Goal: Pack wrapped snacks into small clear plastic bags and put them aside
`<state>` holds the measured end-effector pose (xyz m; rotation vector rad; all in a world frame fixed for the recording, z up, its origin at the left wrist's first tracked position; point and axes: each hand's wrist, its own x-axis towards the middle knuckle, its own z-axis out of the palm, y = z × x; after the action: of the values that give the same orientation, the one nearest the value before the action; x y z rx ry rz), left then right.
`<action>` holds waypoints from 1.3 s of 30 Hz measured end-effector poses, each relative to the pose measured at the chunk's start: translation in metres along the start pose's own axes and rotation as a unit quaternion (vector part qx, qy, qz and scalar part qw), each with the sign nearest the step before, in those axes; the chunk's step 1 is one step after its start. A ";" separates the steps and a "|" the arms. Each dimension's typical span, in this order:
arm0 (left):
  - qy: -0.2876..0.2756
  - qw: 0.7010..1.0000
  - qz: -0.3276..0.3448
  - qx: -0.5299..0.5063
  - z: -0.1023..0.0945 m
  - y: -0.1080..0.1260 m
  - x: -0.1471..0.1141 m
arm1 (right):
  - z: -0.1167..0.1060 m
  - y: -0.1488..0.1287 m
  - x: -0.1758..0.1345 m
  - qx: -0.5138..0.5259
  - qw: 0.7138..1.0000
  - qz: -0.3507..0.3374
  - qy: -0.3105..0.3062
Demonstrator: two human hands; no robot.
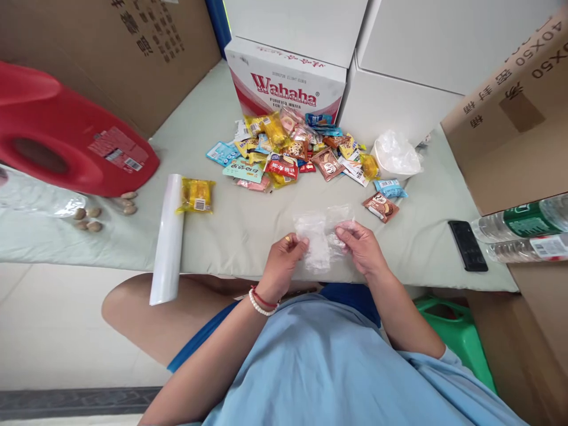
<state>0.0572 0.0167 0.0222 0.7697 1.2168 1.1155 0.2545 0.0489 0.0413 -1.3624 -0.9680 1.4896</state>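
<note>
At the desk (pixel 242 228), the left hand (pixel 283 260) and right hand (pixel 361 245) are pinching clear plastic (pixel 316 239), its layers too sheer to count, from opposite sides, presumably keeping it spread.

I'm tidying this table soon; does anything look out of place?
Yes: the white roll overhangs the table, so it could perhaps slip off. A yellow snack packet lies beside it, away from the main pile.

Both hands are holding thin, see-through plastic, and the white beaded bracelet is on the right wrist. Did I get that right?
The wrist is wrong: the head view shows the white beaded bracelet on the wrist of the left hand. That hand and the right hand do hold thin, see-through plastic.
</note>
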 end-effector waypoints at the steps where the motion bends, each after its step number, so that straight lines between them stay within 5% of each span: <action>1: 0.010 1.000 0.001 -0.005 -0.004 0.001 0.001 | -0.004 -0.001 0.001 -0.006 1.000 0.001 0.016; 9: 0.048 0.998 -0.031 0.007 -0.030 0.010 0.001 | -0.021 -0.002 0.002 0.027 0.998 -0.004 0.056; 15: -0.093 0.985 -0.139 0.052 0.000 -0.005 -0.002 | -0.006 -0.003 -0.003 0.057 0.998 0.011 0.035; 21: -0.049 0.994 -0.094 -0.005 0.017 -0.014 0.007 | -0.006 -0.006 -0.005 0.074 0.996 0.036 0.035; 25: -0.031 0.997 -0.071 -0.026 0.001 -0.007 0.010 | -0.021 -0.004 -0.002 0.053 0.996 0.024 0.064; 33: 0.047 0.998 0.039 0.013 -0.061 0.004 -0.001 | -0.049 0.006 0.004 0.002 0.992 -0.016 0.121; 39: 0.100 0.995 -0.009 -0.028 -0.077 0.021 -0.004 | -0.066 0.016 0.011 -0.132 0.984 -0.070 0.097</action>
<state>-0.0229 0.0116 0.0254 0.6151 1.3507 1.2285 0.3186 0.0539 0.0165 -1.5607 -1.1392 1.1302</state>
